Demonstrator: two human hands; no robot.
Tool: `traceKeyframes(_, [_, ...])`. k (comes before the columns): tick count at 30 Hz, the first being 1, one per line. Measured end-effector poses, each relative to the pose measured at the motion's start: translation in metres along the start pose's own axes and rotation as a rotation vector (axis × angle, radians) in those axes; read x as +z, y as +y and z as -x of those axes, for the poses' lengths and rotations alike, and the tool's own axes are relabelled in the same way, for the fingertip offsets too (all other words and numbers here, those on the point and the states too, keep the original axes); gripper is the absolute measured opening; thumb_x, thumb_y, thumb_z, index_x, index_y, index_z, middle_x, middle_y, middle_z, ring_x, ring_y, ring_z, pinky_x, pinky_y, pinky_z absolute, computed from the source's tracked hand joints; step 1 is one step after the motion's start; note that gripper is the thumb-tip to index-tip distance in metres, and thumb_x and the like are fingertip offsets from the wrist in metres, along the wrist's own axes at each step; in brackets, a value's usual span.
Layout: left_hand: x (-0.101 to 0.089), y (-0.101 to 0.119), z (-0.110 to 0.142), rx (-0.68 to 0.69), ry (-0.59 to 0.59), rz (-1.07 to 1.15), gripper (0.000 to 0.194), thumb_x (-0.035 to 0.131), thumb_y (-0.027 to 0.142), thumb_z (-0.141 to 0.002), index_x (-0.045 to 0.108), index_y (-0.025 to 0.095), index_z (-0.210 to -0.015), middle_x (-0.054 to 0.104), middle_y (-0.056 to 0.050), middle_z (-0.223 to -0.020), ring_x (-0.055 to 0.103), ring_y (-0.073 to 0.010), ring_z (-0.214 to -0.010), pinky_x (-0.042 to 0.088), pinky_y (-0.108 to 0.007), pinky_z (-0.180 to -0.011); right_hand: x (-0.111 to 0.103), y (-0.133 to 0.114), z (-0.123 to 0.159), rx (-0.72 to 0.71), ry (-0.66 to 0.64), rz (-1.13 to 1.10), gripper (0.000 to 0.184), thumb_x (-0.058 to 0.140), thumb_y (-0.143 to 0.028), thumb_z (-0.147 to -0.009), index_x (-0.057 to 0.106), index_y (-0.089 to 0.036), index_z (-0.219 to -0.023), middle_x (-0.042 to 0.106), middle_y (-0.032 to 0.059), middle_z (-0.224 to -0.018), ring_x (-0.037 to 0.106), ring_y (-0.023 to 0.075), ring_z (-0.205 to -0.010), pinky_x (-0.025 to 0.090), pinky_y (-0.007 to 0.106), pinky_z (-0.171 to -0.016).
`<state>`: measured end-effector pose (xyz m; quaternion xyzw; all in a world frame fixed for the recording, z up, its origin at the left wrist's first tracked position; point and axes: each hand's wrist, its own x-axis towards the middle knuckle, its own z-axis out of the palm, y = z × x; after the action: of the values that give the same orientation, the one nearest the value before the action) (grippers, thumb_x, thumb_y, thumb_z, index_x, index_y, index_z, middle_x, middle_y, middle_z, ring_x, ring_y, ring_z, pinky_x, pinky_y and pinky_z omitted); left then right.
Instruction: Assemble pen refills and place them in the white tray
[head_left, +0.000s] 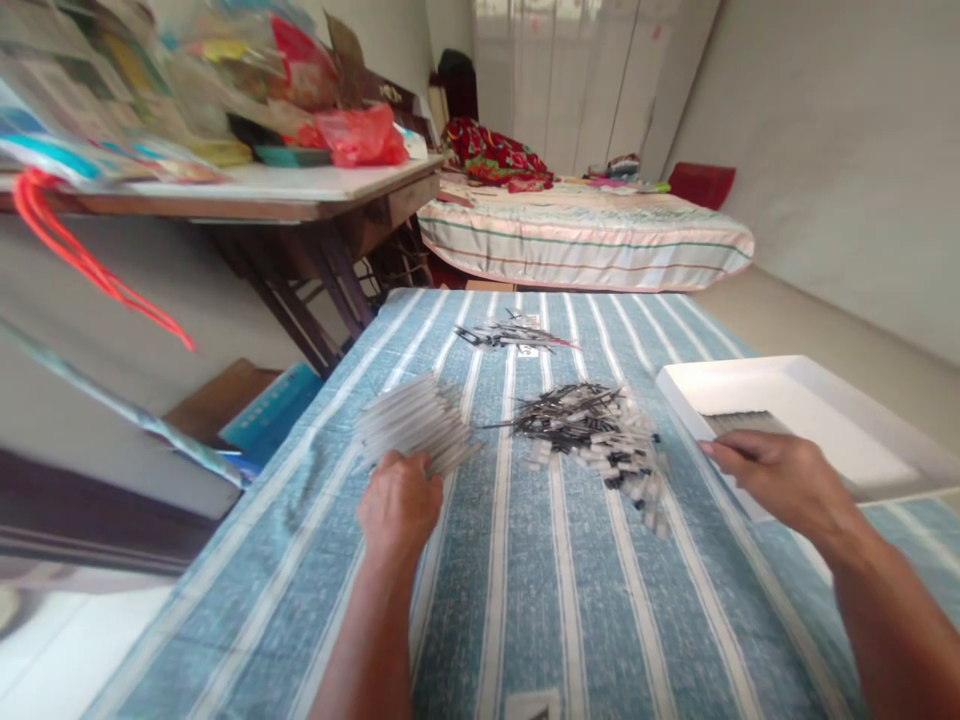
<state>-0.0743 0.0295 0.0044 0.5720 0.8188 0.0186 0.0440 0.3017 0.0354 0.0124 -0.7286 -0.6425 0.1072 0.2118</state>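
My left hand (401,500) is closed at the near edge of a pile of slim whitish tubes (412,420) on the left of the table. Its fingertips are hidden, so what it pinches cannot be made out. On the right, my right hand (787,480) reaches over the near left wall of a shallow white box (840,415), fingers pressed together. Just beyond those fingers, a row of thin grey sticks (742,422) lies inside the box. Between my hands is a loose heap of thin dark sticks and short whitish pieces (592,430), some with black ends.
A small bunch of thin dark pieces (517,335) lies farther back on the blue striped tablecloth (525,620). At left stands a side table (300,195) bearing bags, with a red cord (105,270) hanging down. Beyond is a bed (585,230).
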Motion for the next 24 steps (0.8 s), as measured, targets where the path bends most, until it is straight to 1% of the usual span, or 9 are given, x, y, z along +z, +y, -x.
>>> traceKeyframes(3, [0.000, 0.002, 0.001, 0.033, 0.004, -0.009, 0.031, 0.044, 0.033, -0.078, 0.067, 0.019, -0.094, 0.060, -0.014, -0.098, 0.059, -0.0291, -0.092, 0.045, -0.033, -0.069, 0.017, -0.029, 0.003, -0.165, -0.121, -0.108, 0.036, 0.048, -0.047, -0.077, 0.061, -0.019, -0.058, 0.047, -0.0028, -0.047, 0.045, 0.0115, -0.047, 0.034, 0.022, -0.047])
traceKeyframes(6, [0.001, 0.003, 0.002, 0.059, 0.002, -0.023, 0.029, 0.044, 0.031, -0.078, 0.067, 0.018, -0.089, 0.060, -0.014, -0.095, 0.059, -0.0281, -0.090, 0.044, -0.032, -0.068, 0.037, -0.054, 0.002, -0.271, -0.227, -0.138, 0.035, 0.047, -0.041, -0.079, 0.059, -0.018, -0.056, 0.050, -0.0030, -0.049, 0.046, 0.0111, -0.048, 0.033, 0.021, -0.049])
traceKeyframes(8, [0.002, 0.004, 0.003, 0.076, 0.001, -0.031, 0.027, 0.044, 0.029, -0.078, 0.067, 0.018, -0.086, 0.060, -0.013, -0.093, 0.059, -0.0273, -0.089, 0.044, -0.032, -0.067, 0.047, -0.069, 0.000, -0.307, -0.271, -0.122, 0.031, 0.048, -0.038, -0.079, 0.060, -0.019, -0.058, 0.053, -0.0027, -0.051, 0.049, 0.0119, -0.051, 0.034, 0.021, -0.051])
traceKeyframes(11, [0.004, 0.007, 0.005, 0.113, 0.016, -0.024, 0.026, 0.043, 0.026, -0.079, 0.066, 0.018, -0.086, 0.059, -0.013, -0.092, 0.059, -0.0269, -0.087, 0.044, -0.032, -0.066, 0.059, -0.089, -0.002, -0.333, -0.312, -0.073, 0.022, 0.051, -0.035, -0.078, 0.065, -0.021, -0.068, 0.060, -0.0021, -0.057, 0.054, 0.0130, -0.055, 0.035, 0.021, -0.053])
traceKeyframes(13, [0.006, 0.010, 0.005, 0.136, 0.023, -0.013, 0.026, 0.043, 0.026, -0.079, 0.066, 0.017, -0.088, 0.059, -0.013, -0.091, 0.059, -0.0271, -0.086, 0.044, -0.033, -0.066, 0.065, -0.099, -0.006, -0.323, -0.314, -0.008, 0.019, 0.051, -0.033, -0.079, 0.067, -0.022, -0.076, 0.064, -0.0014, -0.062, 0.057, 0.0136, -0.059, 0.035, 0.021, -0.054])
traceKeyframes(15, [0.008, 0.012, 0.005, 0.152, 0.022, -0.002, 0.026, 0.043, 0.025, -0.079, 0.066, 0.016, -0.088, 0.059, -0.013, -0.090, 0.059, -0.0277, -0.086, 0.044, -0.034, -0.066, 0.071, -0.108, -0.010, -0.299, -0.289, 0.106, 0.021, 0.048, -0.031, -0.081, 0.068, -0.023, -0.081, 0.067, 0.0006, -0.069, 0.060, 0.0151, -0.065, 0.036, 0.022, -0.056])
traceKeyframes(17, [0.009, 0.014, 0.005, 0.161, 0.018, 0.009, 0.026, 0.043, 0.026, -0.079, 0.066, 0.016, -0.088, 0.059, -0.013, -0.090, 0.060, -0.0280, -0.085, 0.044, -0.034, -0.066, 0.078, -0.114, -0.015, -0.287, -0.271, 0.267, 0.025, 0.044, -0.030, -0.084, 0.068, -0.024, -0.084, 0.070, 0.0037, -0.078, 0.063, 0.0176, -0.074, 0.037, 0.023, -0.058])
traceKeyframes(20, [0.011, 0.015, 0.006, 0.168, 0.015, 0.028, 0.025, 0.044, 0.027, -0.080, 0.065, 0.016, -0.087, 0.060, -0.013, -0.090, 0.060, -0.0272, -0.085, 0.044, -0.034, -0.067, 0.086, -0.122, -0.022, -0.288, -0.295, 0.451, 0.029, 0.041, -0.028, -0.085, 0.069, -0.021, -0.085, 0.071, 0.0090, -0.085, 0.065, 0.0218, -0.081, 0.040, 0.025, -0.060])
traceKeyframes(24, [0.015, 0.017, 0.007, 0.162, 0.018, 0.046, 0.022, 0.048, 0.026, -0.078, 0.065, 0.016, -0.087, 0.060, -0.012, -0.090, 0.059, -0.0268, -0.085, 0.043, -0.033, -0.067, 0.092, -0.128, -0.026, -0.302, -0.319, 0.514, 0.023, 0.047, -0.021, -0.080, 0.069, -0.015, -0.082, 0.070, 0.0145, -0.083, 0.065, 0.0248, -0.081, 0.043, 0.027, -0.062])
